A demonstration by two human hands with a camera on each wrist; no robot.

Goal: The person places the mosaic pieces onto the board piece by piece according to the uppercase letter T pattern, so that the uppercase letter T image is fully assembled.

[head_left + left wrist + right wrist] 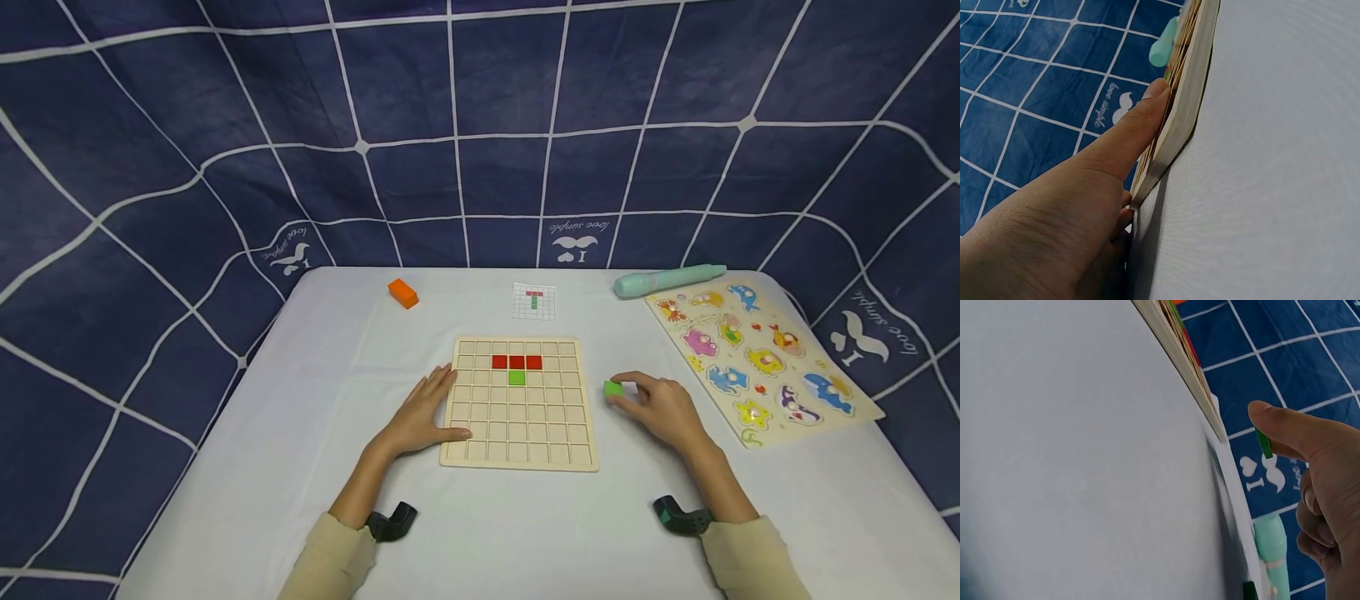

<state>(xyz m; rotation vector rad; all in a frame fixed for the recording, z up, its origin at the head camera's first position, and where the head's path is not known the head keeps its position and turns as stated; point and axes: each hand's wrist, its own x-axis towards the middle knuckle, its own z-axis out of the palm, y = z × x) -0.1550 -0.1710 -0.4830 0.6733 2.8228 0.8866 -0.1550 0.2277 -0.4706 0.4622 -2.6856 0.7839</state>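
Note:
A wooden grid board (480,408) lies on the white table, with three red squares (517,362) in a row and one green square (517,378) under the middle one. Along the board's left edge rests my left hand (417,417), fingers extended and thumb over the lower left cells. The left wrist view shows that thumb (1141,115) on the board's edge. To the right of the board, my right hand (663,408) pinches a small green block (612,389) between thumb and fingers. In the right wrist view, the green block (1264,443) shows at the thumb tip, partly hidden.
Behind the board lies a small card (534,302) printed with a red and green T on a grid. An orange block (403,293) sits at the back left. On the right are an animal peg puzzle (712,358) and a mint-green tube-shaped object (667,281).

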